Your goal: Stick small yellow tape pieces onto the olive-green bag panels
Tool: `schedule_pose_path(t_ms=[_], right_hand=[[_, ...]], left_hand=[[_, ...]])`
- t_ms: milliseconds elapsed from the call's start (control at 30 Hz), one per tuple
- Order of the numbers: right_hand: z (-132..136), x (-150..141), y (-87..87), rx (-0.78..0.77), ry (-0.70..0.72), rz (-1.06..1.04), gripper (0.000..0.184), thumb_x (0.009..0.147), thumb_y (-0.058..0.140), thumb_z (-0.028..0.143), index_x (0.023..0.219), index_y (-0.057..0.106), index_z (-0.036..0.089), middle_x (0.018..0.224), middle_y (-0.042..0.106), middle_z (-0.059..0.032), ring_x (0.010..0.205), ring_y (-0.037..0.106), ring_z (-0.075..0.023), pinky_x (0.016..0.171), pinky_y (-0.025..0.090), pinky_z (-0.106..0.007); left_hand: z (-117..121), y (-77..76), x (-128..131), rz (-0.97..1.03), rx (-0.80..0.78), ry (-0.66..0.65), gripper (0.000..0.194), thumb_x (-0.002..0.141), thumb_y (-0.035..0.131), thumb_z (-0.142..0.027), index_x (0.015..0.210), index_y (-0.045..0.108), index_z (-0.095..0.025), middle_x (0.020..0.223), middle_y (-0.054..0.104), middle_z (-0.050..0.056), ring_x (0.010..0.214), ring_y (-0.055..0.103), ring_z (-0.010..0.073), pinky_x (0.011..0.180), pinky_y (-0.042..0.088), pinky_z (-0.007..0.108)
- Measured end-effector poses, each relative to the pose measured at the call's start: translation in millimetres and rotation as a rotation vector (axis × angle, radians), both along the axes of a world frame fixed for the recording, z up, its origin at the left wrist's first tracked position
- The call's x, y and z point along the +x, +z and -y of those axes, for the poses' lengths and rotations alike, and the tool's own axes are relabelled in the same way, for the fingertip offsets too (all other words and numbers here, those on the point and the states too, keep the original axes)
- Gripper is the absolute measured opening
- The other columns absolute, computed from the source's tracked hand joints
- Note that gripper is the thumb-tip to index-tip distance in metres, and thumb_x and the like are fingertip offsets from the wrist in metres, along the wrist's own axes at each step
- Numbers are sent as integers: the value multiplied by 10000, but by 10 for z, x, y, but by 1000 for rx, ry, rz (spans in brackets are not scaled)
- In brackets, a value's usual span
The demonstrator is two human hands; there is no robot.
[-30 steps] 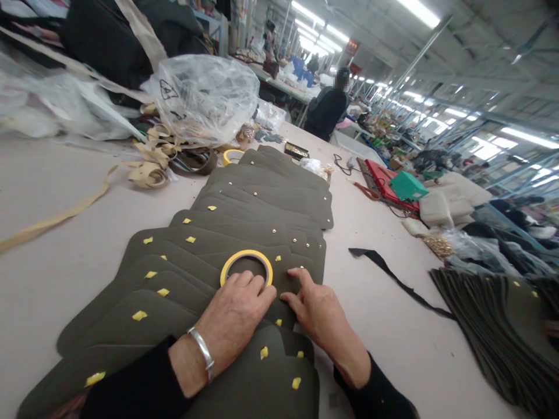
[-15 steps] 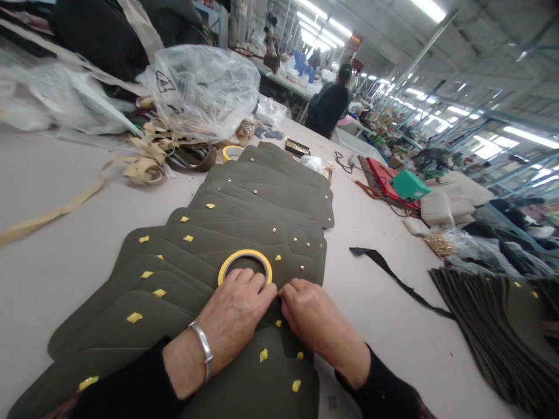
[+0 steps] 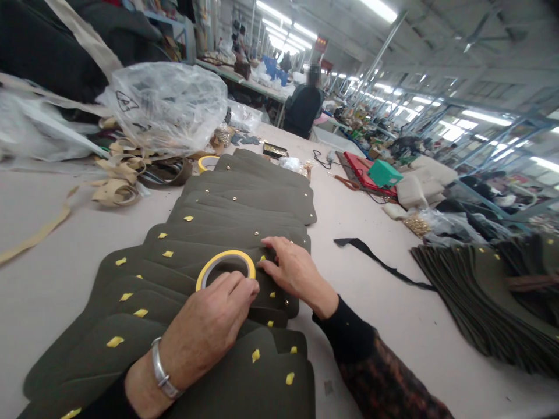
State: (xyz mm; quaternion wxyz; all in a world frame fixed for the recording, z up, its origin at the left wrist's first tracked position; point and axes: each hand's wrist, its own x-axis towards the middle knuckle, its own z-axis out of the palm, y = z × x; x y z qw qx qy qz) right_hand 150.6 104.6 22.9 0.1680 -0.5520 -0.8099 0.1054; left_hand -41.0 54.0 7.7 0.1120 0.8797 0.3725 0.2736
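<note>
My left hand (image 3: 213, 314), with a silver bracelet at the wrist, is closed around the near side of a roll of yellow tape (image 3: 250, 262). The roll is tilted above overlapping dark olive fabric panels (image 3: 209, 361). My right hand (image 3: 294, 272) is open over the panels' right side, thumb and forefinger apart around a small yellow tape piece (image 3: 262, 258). Whether the fingertips touch that piece, I cannot tell. More yellow tape pieces (image 3: 115, 341) dot the panels, and small metal studs (image 3: 234, 198) show on the farther ones.
At right lies a fanned stack of olive panels (image 3: 471, 302), with a black strip (image 3: 384, 265) beside it. Farther back are a green box (image 3: 384, 173) and a red item (image 3: 360, 169). A clear plastic bag (image 3: 170, 105) and beige strips (image 3: 116, 189) lie at left. A person (image 3: 304, 107) is beyond the table.
My hands were close together by the tape roll. The right hand has moved away, farther up the panels, and its fingers have spread. The left still holds the roll. The view has shifted right.
</note>
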Motion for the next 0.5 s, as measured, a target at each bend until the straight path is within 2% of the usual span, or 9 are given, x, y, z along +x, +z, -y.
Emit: schedule_pose_path(t_ms=[100, 200, 367, 500], right_hand=[[-101, -47, 6, -8, 52, 86, 353, 806, 700, 275, 1136, 614, 184, 1048, 656, -84, 956, 602, -221, 832, 470, -336], [-118, 34, 44, 1, 82, 55, 295, 816, 684, 252, 1098, 625, 188, 1013, 654, -69, 941, 594, -208, 833, 468, -330], [94, 373, 101, 26, -78, -9, 357, 820, 597, 149, 1173, 564, 193, 993, 632, -55, 834, 598, -179, 776, 482, -324], [283, 526, -13, -9, -101, 29, 365, 820, 587, 161, 1181, 546, 196, 996, 639, -60, 833, 614, -190, 744, 496, -324]], left_hand=[[-14, -25, -7, 33, 56, 33, 150, 975, 371, -172, 975, 520, -183, 867, 554, 32, 819, 522, 193, 740, 444, 338], [-51, -75, -8, 36, 95, 118, 139, 976, 385, -188, 1007, 521, -177, 919, 581, 45, 874, 538, 204, 773, 451, 349], [-180, -152, -9, -33, 180, 294, 147, 971, 402, -212, 1006, 537, -166, 933, 612, 66, 877, 555, 228, 779, 475, 382], [-273, -191, 9, -134, 199, 363, 135, 949, 436, -203, 955, 567, -170, 900, 626, 77, 892, 554, 251, 768, 492, 387]])
